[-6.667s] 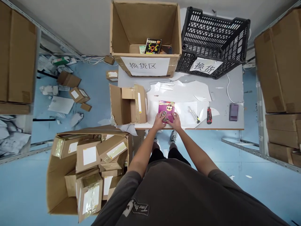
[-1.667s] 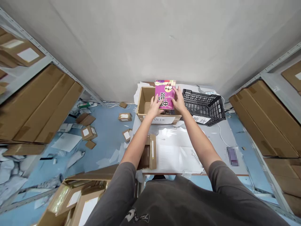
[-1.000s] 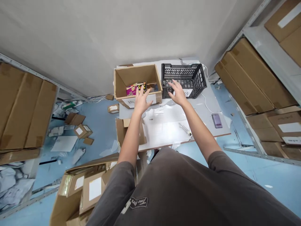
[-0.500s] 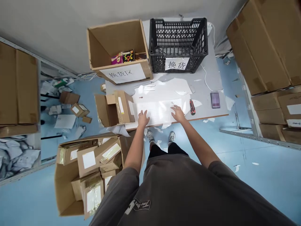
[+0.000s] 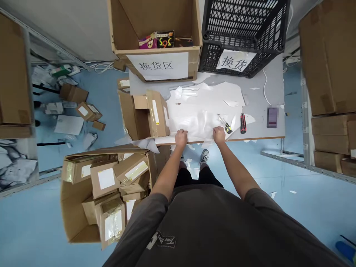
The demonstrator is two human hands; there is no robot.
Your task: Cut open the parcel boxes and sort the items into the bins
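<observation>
A thin, shiny, see-through plastic sheet [image 5: 200, 120] lies over the white tabletop covering; whether it is a bag I cannot tell. My left hand [image 5: 181, 137] is closed at its near left corner, by the table's front edge. At the near right corner my right hand [image 5: 219, 134] is closed too, its fingertips hidden. Just right of that hand lies a yellow-and-black utility knife [image 5: 228, 128], and beyond it a red-and-black cutter [image 5: 243, 123]. An opened cardboard box [image 5: 160, 113] stands left of the sheet.
Along the back stand a large carton [image 5: 191, 66] holding small packets [image 5: 165, 39] and a black plastic crate [image 5: 205, 59]. A phone-like purple object [image 5: 272, 118] lies at right. A big carton of parcels [image 5: 75, 207] sits on the floor at left. Shelves flank both sides.
Both hands have drawn back to the table's front edge and their fingers have closed. The utility knife beside my right hand now shows. The view has shifted, enlarging the carton and crate.
</observation>
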